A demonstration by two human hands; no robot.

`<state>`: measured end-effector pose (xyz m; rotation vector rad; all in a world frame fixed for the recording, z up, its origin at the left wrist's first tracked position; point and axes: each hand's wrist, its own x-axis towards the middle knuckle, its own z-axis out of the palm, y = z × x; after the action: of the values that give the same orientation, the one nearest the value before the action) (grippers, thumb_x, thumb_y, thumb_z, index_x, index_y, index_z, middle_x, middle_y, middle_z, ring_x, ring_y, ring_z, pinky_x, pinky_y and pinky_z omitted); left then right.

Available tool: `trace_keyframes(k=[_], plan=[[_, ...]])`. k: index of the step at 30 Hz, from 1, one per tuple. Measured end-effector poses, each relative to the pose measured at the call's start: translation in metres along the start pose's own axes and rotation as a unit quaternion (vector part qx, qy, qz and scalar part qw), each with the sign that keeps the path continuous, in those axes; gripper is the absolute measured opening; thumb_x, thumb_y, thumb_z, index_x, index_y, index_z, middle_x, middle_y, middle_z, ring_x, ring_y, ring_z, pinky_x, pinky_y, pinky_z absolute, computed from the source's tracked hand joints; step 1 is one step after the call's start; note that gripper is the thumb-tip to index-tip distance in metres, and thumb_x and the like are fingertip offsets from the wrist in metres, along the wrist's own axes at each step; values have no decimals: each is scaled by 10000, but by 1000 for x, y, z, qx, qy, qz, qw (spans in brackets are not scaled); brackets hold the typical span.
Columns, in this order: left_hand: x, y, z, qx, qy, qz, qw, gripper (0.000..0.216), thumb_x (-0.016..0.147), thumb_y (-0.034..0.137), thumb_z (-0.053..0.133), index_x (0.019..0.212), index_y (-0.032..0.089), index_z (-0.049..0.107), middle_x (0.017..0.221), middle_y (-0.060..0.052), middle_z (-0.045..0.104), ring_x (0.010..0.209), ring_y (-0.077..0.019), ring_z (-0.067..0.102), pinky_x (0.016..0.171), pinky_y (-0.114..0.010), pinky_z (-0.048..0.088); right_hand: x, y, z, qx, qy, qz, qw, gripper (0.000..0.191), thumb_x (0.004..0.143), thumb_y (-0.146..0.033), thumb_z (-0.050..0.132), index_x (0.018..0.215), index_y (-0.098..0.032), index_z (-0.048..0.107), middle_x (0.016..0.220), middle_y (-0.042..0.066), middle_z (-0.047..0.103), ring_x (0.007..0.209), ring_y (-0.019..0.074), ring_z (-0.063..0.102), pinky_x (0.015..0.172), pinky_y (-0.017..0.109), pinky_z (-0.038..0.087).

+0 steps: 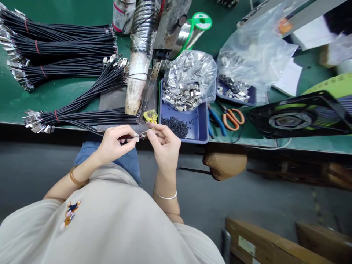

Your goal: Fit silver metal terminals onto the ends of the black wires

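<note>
Left hand (117, 143) pinches thin black cable (142, 136) by the green surface (68, 87); right hand (167, 146) is curled, can't tell if gripping. Silvery ribbed hose (143, 33) looms close, blue plastic tray (202, 123) has tiny black bits (175, 126).

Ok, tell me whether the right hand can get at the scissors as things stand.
Probably yes: the scissors lie past the tray and pliers, and nothing covers their handles. The right hand looks busy at a cable end and may need freeing first.
</note>
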<state>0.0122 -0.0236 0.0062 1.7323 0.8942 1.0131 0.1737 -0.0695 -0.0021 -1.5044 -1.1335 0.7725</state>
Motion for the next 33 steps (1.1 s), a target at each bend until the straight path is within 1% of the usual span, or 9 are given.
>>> trace_keyframes(k=[2, 5, 8, 11, 14, 20, 23, 27, 33], plan=[[1, 0, -5, -36, -25, -25, 999, 98, 825, 181, 626, 740, 149, 663, 659, 6, 622, 559, -78, 489, 522, -187, 394, 1, -1, -2, -3, -21, -35, 999, 132, 863, -338, 695, 891, -216, 736, 775, 10, 724, 570, 109, 599, 486, 225, 457], [3, -3, -11, -122, -58, -95, 986, 130, 845, 252, 654, 797, 141, 700, 742, -28, 691, 628, -104, 578, 592, -203, 472, -1, -4, -1, -70, -11, -151, 986, 102, 903, -265, 658, 853, -227, 738, 833, 29, 748, 692, 141, 680, 591, 259, 538], [4, -6, -12, -156, -49, -122, 979, 137, 815, 261, 698, 791, 135, 745, 765, -46, 720, 659, -120, 613, 624, -216, 497, -4, -6, -1, -133, 25, -231, 963, 80, 910, -240, 659, 912, -239, 739, 791, 11, 742, 607, 119, 646, 527, 243, 492], [5, -6, -9, -142, -13, -113, 983, 114, 798, 215, 692, 736, 136, 746, 705, -31, 697, 627, -108, 592, 604, -208, 480, -7, -9, -1, -74, 109, -216, 967, 141, 948, -275, 598, 1062, -242, 675, 604, -57, 622, 442, 91, 534, 437, 225, 411], [7, -6, -6, -123, 10, -97, 988, 119, 795, 202, 681, 705, 139, 726, 688, -22, 681, 623, -102, 586, 606, -202, 476, -11, -13, 0, -8, 161, -176, 971, 166, 982, -243, 534, 1141, -258, 582, 662, -68, 669, 398, 73, 531, 419, 203, 421], [13, -5, -3, -106, 21, -92, 990, 127, 798, 235, 684, 722, 137, 712, 699, -24, 664, 638, -109, 592, 612, -208, 481, -9, -8, 7, -107, 78, -191, 973, 41, 914, -224, 668, 883, -227, 642, 923, 26, 786, 793, 161, 776, 695, 269, 637], [14, -5, 0, -88, 45, -83, 992, 126, 789, 217, 668, 695, 139, 701, 673, -7, 622, 581, -86, 537, 527, -186, 419, -6, -3, 12, -93, 46, -173, 979, 98, 916, -220, 645, 823, -218, 614, 1010, 55, 788, 789, 158, 774, 685, 273, 646], [17, -6, 7, -37, 86, -59, 994, 121, 780, 191, 658, 673, 143, 690, 640, 15, 573, 524, -63, 449, 449, -178, 309, -1, -1, 15, -65, 52, -150, 985, 103, 901, -199, 649, 814, -216, 598, 1006, 50, 788, 788, 149, 772, 699, 265, 648], [19, -7, 12, 26, 112, -36, 993, 125, 794, 183, 648, 680, 150, 689, 637, 22, 564, 518, -61, 413, 472, -191, 321, 6, -5, 14, -74, 51, -159, 983, 95, 877, -191, 672, 793, -215, 634, 945, 40, 786, 832, 153, 763, 701, 258, 645]])
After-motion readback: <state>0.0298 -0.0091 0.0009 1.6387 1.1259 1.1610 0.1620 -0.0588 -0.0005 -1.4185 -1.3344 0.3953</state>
